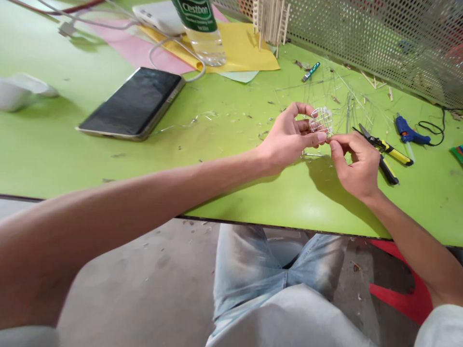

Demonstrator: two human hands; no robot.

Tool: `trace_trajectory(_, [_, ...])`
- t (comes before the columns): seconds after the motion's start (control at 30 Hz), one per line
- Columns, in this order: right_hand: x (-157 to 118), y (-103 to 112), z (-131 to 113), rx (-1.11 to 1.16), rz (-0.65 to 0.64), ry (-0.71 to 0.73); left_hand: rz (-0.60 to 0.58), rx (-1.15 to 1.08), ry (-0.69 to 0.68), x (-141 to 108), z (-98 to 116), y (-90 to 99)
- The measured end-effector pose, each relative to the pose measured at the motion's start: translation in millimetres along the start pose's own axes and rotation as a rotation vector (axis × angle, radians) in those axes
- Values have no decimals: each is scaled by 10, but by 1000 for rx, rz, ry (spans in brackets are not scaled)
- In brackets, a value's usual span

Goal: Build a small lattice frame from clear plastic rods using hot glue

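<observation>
A small whitish lattice piece (pixel 321 120) made of thin strands is held above the green table (pixel 231 178). My left hand (pixel 289 135) is closed on it, thumb below and fingers curled behind. At its lower edge, my right hand (pixel 356 161) pinches thumb and forefinger together; whatever lies between those fingertips is too small to name. Both hands nearly touch there. Thin wires (pixel 349 108) lie scattered behind the hands. Pliers with yellow and black handles (pixel 388 149) rest just right of my right hand.
A blue glue gun (pixel 410 130) lies at the right. A black phone (pixel 135 103), a water bottle (pixel 206 38) and coloured paper (pixel 246 48) are at the left and back. A stick structure (pixel 271 21) stands by the perforated metal screen (pixel 361 38).
</observation>
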State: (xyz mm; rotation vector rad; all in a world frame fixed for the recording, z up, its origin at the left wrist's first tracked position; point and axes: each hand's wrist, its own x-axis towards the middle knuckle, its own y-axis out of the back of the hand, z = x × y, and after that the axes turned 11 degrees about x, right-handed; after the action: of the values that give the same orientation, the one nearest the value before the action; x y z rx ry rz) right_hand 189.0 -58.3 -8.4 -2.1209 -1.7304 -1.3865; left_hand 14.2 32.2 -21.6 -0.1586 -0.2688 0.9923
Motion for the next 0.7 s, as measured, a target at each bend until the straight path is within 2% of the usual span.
trace_trajectory(0.07, [52, 51, 4, -6, -33, -15, -16, 23, -20, 32, -35, 36])
trace_trajectory(0.13, [148, 245, 63, -40, -127, -48, -41, 61, -54, 76, -74, 90])
trace_trajectory(0.23, [308, 830, 290, -255, -266, -232, -76, 160, -195, 153, -106, 180])
trace_trajectory(0.27, [343, 1065, 395, -385, -303, -298, -85, 223, -281, 176, -107, 206])
trace_trajectory(0.33, [369, 1492, 612, -638, -402, -475, -112, 391, -538, 210, -91, 244])
trace_trajectory(0.4, [351, 1768, 778, -732, -502, -664, -162, 566, -862, 221, -59, 264])
trace_trajectory(0.5, [312, 1836, 824, -754, -662, -748, -223, 737, -1272, 207, -2, 279])
trace_trajectory(0.57, [310, 1732, 727, -847, -636, -708, -238, 802, -1410, 196, 26, 302])
trace_trajectory(0.63, [331, 1597, 583, -950, -528, -606, -253, 872, -1427, 195, 38, 339])
trace_trajectory(0.7, [362, 1475, 456, -1002, -403, -521, -243, 949, -1360, 199, 36, 379])
